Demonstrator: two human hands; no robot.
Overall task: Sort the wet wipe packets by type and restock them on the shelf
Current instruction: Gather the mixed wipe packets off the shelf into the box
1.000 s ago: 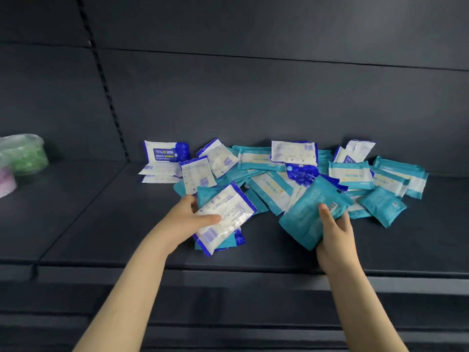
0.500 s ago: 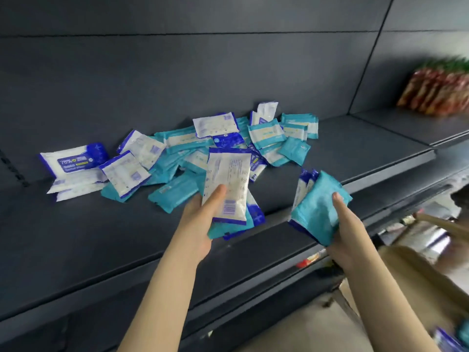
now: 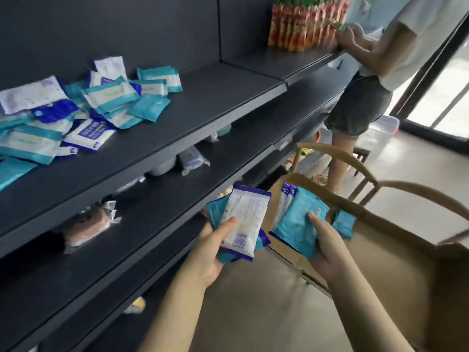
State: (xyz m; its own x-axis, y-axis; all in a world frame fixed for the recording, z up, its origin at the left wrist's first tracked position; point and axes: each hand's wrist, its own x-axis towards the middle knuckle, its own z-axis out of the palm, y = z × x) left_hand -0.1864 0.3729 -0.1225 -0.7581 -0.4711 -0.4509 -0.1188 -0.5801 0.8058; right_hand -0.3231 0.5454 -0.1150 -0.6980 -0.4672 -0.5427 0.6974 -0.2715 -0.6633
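Left grip (image 3: 212,252) and right grip (image 3: 327,252) clutch packets (image 3: 243,219) beside a paper bag (image 3: 406,262).

Left hand (image 3: 210,252); right hand (image 3: 327,247) — both gripping.

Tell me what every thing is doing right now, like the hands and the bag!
left hand, gripping a mixed stack, white packet on top.
right hand, gripping a teal-fronted stack.
shelf pile, jumbled, white and teal packets mixed.
paper bag, open at the top, one small teal packet inside.
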